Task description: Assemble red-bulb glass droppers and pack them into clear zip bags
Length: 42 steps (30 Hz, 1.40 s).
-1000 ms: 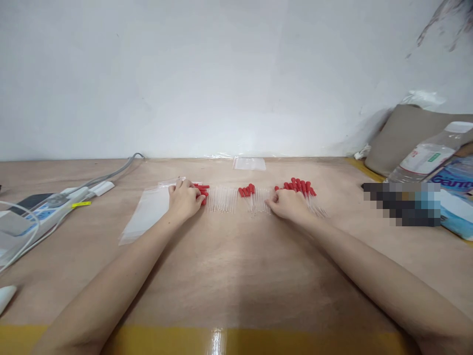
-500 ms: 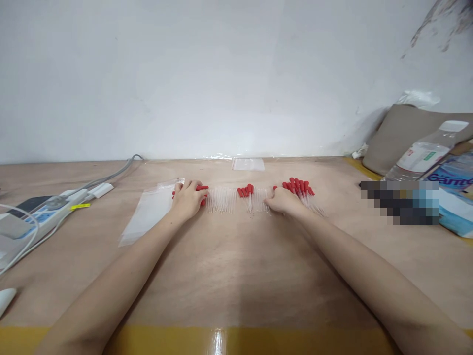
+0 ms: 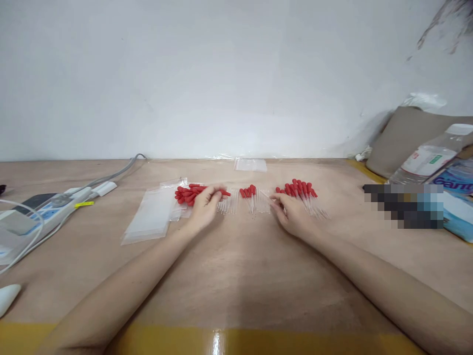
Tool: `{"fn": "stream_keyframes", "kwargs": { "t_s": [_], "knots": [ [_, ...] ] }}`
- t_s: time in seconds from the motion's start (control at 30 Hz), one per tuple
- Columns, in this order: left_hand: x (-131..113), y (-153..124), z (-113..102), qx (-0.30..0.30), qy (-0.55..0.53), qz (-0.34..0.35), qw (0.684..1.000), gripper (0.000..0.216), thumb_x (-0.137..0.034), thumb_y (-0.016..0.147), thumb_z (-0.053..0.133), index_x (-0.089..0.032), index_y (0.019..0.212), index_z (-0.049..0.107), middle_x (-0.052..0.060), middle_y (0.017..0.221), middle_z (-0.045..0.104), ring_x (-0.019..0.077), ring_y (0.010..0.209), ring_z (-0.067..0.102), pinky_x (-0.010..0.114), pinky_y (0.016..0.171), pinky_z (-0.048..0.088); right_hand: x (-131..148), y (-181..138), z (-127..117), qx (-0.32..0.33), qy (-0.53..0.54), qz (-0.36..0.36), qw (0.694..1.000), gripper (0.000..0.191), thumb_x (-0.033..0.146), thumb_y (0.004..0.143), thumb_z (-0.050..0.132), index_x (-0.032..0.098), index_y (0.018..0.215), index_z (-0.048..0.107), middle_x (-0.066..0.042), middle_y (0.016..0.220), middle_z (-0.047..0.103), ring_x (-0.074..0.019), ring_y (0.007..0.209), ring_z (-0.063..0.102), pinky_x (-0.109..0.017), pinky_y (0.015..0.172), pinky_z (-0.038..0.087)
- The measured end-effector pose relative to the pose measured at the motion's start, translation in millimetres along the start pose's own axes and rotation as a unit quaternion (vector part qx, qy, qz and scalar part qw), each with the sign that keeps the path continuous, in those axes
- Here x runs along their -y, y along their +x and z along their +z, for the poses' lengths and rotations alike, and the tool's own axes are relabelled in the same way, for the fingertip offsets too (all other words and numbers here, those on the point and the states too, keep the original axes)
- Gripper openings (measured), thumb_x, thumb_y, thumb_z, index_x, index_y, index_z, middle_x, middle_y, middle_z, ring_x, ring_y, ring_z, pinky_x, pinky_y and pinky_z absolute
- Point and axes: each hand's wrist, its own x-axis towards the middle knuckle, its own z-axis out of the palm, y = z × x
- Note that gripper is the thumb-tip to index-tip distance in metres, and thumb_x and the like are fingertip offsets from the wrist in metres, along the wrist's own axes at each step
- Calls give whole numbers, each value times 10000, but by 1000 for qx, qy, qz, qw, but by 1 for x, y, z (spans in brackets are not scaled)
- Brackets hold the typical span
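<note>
The left hand pinches a red-capped dropper between its fingertips, beside the left heap of droppers on the counter. The right hand lies loosely curled, fingertips touching the right heap. A smaller middle heap sits between them; clear bags lie further left.

I observe the left hand pinching one red-capped dropper beside a red-capped pile and clear bags, the right hand touching another dropper cluster.
</note>
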Motion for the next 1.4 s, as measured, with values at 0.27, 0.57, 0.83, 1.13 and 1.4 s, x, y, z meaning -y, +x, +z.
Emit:
{"fn": "stream_keyframes", "kwargs": {
  "t_s": [0.27,0.57,0.83,1.13,1.4],
  "knots": [
    [9,-32,34,107,-33,-34,993,204,-332,729,618,-170,790,509,-22,594,574,97,487,526,200,453,370,8,-15,15,-8,-27,-113,993,203,223,880,384,165,944,568,-62,819,646,-156,740,568,-307,727,366],
    [12,-31,34,116,-35,-9,993,209,-316,781,579,-173,925,527,27,763,649,150,675,635,262,620,490,16,-15,15,28,-35,-132,990,216,227,888,377,167,964,570,-58,829,643,-144,737,568,-309,741,354],
    [15,-30,35,131,-32,21,991,220,-316,822,523,-155,958,588,69,892,656,174,794,649,303,738,513,14,-15,15,19,-11,-136,991,193,227,885,386,168,938,562,-42,793,636,-130,698,557,-296,727,347],
    [7,-33,29,149,60,80,984,201,-321,824,533,-185,914,650,39,822,669,155,743,620,264,690,485,9,-13,13,51,-14,-179,982,217,242,888,390,183,932,594,-36,765,625,-123,661,535,-304,733,303],
    [-2,-39,27,203,133,173,954,163,-263,849,497,-186,879,638,26,757,648,127,663,589,234,654,458,10,-9,2,74,-87,-217,969,247,210,885,388,211,922,633,-35,784,645,-117,627,494,-308,713,251]
  ]
}}
